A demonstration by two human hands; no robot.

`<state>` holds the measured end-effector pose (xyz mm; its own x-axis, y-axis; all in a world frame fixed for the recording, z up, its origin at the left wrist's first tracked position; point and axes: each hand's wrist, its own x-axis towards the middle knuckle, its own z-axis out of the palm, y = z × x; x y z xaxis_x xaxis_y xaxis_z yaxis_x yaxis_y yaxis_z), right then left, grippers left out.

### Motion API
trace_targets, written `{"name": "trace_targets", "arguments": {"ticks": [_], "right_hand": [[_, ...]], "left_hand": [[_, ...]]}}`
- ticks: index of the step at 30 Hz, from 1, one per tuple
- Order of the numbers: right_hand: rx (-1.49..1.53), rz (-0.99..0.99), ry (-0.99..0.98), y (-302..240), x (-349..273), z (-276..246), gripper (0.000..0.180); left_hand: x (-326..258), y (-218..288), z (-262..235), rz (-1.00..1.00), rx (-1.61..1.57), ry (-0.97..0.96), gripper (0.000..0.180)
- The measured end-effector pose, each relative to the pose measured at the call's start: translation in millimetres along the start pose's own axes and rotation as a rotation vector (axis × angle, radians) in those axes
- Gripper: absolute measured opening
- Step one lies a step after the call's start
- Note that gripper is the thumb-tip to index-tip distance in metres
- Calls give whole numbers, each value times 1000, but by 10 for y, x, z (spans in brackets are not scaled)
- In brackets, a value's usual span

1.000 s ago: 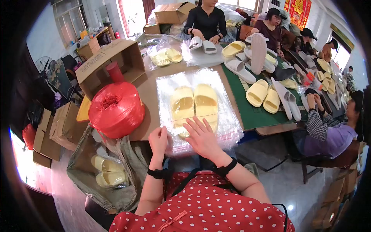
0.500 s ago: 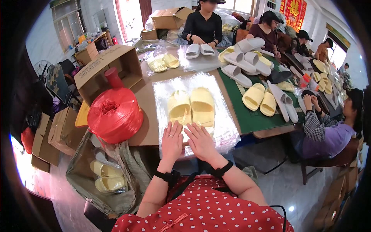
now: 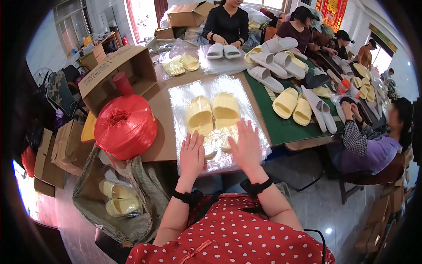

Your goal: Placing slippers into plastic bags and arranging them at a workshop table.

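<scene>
A pair of pale yellow slide slippers (image 3: 198, 111) lies side by side, toes pointing away from me, with a stack of shiny clear plastic bags (image 3: 182, 92) under them. Glossy film shows over their heel ends; I cannot tell whether the whole pair is inside the top bag. My left hand (image 3: 191, 155) rests flat on the film at the left slipper's heel, fingers stretched. On the other side, my right hand (image 3: 245, 146) lies with fingers spread beside the right slipper's heel. Neither hand grips anything.
To the left stand a big roll of red plastic twine (image 3: 126, 127) and an open cardboard box (image 3: 103, 66). Bagged yellow slippers (image 3: 119, 198) lie in a sack below. Grey and yellow slippers (image 3: 274, 61) pile up on the green mat (image 3: 259, 99). Co-workers sit around the table.
My hands have spread apart: the right one has slid to the right and forward, uncovering more of the slippers' heel ends. The whole view has shifted slightly.
</scene>
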<state>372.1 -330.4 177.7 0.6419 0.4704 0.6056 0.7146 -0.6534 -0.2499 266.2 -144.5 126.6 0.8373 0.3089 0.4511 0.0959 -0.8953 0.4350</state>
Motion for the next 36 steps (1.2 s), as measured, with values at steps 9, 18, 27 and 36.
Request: {"name": "trace_targets", "arguments": {"ticks": [9,18,27,36], "right_hand": [[264,-253,-319,-410,-59,474,59],[144,14,-142,344,-93,385,60],[160,19,-103,365,-148,401,59],[185,43,-148,392,-160,409,59]], "left_hand": [[-4,-57,123,25,35,41,43],[-24,-13,36,16,-17,82,39],[-43,21,32,31,-13,64,40],[-35,45,20,25,-17,44,42]]}}
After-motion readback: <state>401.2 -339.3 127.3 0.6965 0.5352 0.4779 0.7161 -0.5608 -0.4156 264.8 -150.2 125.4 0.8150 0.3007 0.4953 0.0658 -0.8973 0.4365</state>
